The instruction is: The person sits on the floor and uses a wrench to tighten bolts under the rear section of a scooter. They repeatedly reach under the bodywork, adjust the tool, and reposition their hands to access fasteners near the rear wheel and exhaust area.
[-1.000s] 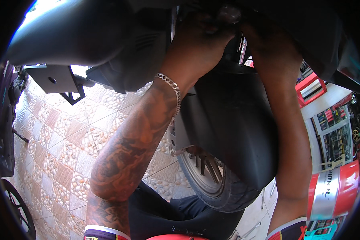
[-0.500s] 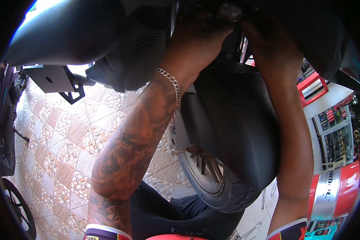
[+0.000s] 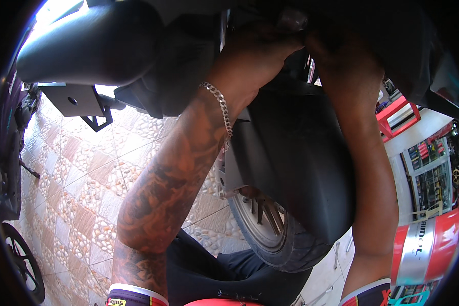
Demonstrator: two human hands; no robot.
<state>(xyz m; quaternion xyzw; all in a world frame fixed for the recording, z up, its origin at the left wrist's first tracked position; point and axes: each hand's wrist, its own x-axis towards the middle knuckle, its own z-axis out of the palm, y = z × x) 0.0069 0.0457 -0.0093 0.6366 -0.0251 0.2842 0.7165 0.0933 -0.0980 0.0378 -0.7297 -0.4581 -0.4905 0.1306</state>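
Two hands reach up together into the dark underside of a scooter, just above its black rear mudguard [image 3: 296,168]. Left hand [image 3: 255,48], with a silver chain bracelet [image 3: 220,104] at the wrist and a tattooed forearm below it, is curled with its fingers pressed together against a small greyish part [image 3: 292,19] tucked under the bodywork near the top of the view; whether they pinch it or only push on it cannot be told in the shadow. Right hand [image 3: 341,61] sits just beside the left, touching the same spot, and its fingers are hidden in the dark, so their state cannot be told.

Below the mudguard, the rear wheel [image 3: 270,229] shows a grey rim and a black tyre standing on the floor. A black exhaust [image 3: 97,46] runs across the upper left, with a flat black bracket [image 3: 76,99] hanging under it. Pebble-patterned floor tiles [image 3: 71,183] in pink and cream spread out at the left, where part of another motorbike [image 3: 10,153] stands along the rim.

At the lower right stands a red drum [image 3: 426,245] with a broad silver band bearing dark lettering. Above it, a white rack [image 3: 431,173] holds rows of small dark packages, and a red frame [image 3: 400,115] sits further up
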